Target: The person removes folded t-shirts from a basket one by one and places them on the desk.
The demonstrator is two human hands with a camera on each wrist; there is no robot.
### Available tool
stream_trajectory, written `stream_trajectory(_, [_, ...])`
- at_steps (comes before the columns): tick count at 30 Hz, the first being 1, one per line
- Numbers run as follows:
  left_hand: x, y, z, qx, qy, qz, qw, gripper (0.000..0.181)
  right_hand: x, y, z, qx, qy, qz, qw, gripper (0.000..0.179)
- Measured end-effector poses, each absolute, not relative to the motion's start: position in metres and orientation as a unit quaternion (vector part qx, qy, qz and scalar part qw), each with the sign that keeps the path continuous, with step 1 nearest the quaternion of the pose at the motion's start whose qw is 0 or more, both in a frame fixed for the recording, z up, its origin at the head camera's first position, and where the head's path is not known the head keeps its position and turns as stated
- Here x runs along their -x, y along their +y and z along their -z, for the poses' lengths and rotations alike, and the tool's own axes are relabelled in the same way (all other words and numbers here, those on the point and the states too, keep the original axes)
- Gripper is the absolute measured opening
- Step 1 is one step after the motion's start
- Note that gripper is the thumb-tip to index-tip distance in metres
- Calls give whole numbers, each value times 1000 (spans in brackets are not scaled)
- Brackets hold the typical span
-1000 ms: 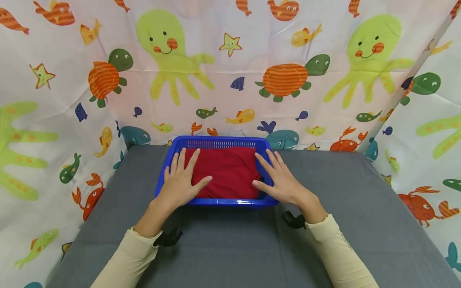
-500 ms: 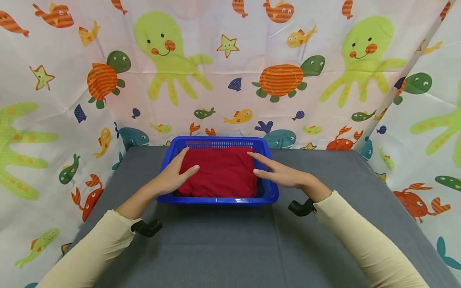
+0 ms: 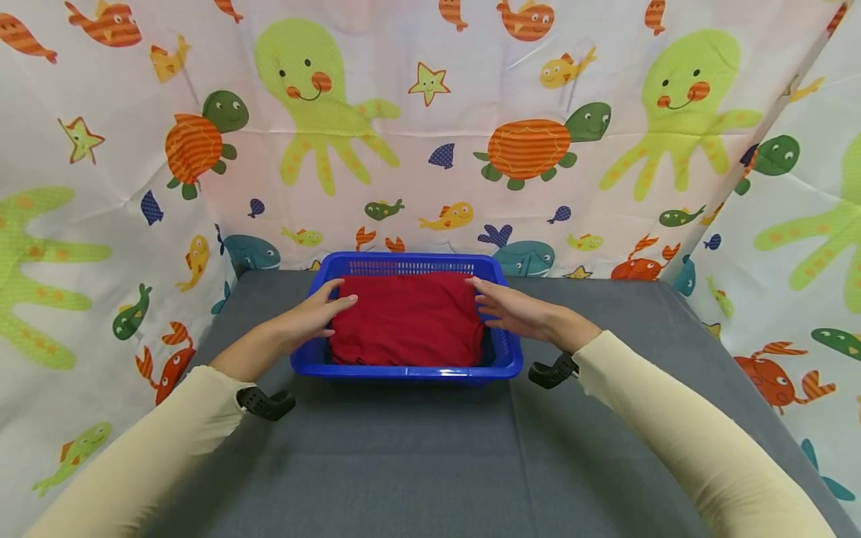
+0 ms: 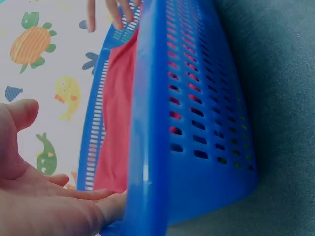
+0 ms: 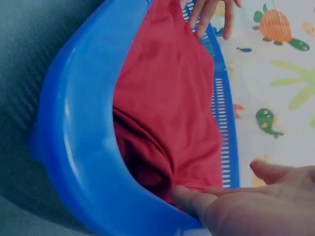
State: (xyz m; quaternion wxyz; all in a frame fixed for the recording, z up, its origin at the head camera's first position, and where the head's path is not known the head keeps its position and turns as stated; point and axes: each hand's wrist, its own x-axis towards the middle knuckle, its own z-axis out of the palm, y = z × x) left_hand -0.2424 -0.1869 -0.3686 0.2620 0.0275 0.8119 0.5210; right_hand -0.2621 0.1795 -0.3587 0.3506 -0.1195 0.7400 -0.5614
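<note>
A blue plastic basket point(image 3: 406, 372) with slotted walls stands on the grey cloth-covered table, holding a folded red cloth point(image 3: 409, 317). My left hand point(image 3: 303, 323) reaches over the basket's left side, thumb apart from the fingers, which dip to the cloth's left edge. In the left wrist view its fingertips go down just inside the rim point(image 4: 147, 147), partly hidden. On the other side my right hand point(image 3: 521, 310) leans over the right wall, its fingers low beside the cloth. The right wrist view has a fingertip right at the cloth's loose folds point(image 5: 142, 147). Neither hand grips it.
Behind the table hangs a white curtain point(image 3: 403, 172) printed with sea animals, and it also lines both sides. The grey tabletop point(image 3: 410, 456) stretches in front of the basket. Each wrist wears a black strap-like mount point(image 3: 265, 403).
Both hands, first spread flat above the basket, have drawn outward and turned palms inward. Their fingers have lowered to the left and right edges of the red cloth. The basket stays put.
</note>
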Motion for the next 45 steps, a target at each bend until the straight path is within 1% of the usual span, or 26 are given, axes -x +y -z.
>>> stream_trajectory(7, [249,-179,366,10,795,-541,275,87,270,173,363,27,717,601,352,83])
stream_trajectory(11, [250,-180,368,31,781,-561,271,86,274,168,366,8,708,606,362,87])
stream_trajectory(16, [252,-181,370,34,770,-584,255,81,277,167,366,7,693,614,376,86])
stream_trajectory(24, [256,-179,370,20,773,-583,249,79,279,163,367,13,697,609,378,83])
stream_trajectory(29, [258,-180,374,5,762,-590,266,78,281,160,369,18,718,587,374,82])
stream_trajectory(33, [258,-182,376,-1,750,-596,286,78,282,159,370,21,725,572,382,81])
stream_trajectory(40, [259,-181,376,-34,773,-546,319,72,282,159,372,40,734,553,392,87])
stream_trajectory(45, [258,-178,380,-63,785,-527,321,70,281,159,372,54,740,548,386,89])
